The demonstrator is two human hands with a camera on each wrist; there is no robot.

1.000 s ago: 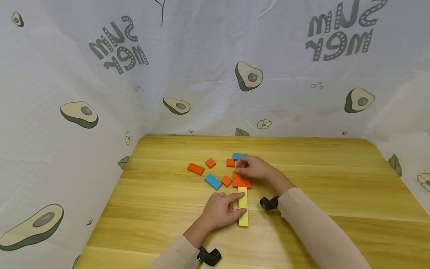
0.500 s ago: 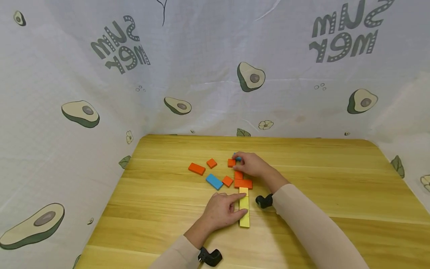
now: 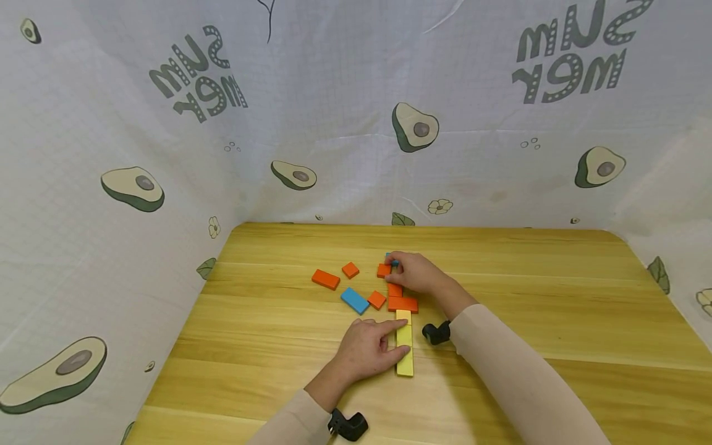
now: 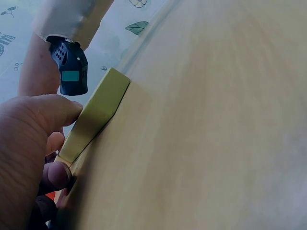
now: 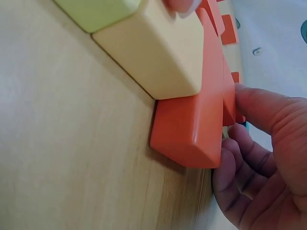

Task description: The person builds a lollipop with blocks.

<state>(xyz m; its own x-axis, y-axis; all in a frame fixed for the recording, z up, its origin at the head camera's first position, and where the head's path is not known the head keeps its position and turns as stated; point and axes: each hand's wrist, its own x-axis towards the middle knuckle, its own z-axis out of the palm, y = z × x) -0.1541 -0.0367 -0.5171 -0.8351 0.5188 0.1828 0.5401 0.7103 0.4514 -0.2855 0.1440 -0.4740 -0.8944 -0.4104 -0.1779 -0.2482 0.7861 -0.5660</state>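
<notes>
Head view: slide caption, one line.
Left hand touching a row of yellow blocks, right hand at a small orange block farther up the wood-grain table.

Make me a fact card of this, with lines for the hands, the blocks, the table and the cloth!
Left hand: touching the yellow row
Right hand: at a small orange block; gripping unclear
Long orange block: crosswise at the yellow row's far end
Blue blocks: one in view, one partly hidden
Table: wood-grained
Cloth: white, avocado pictures
</notes>
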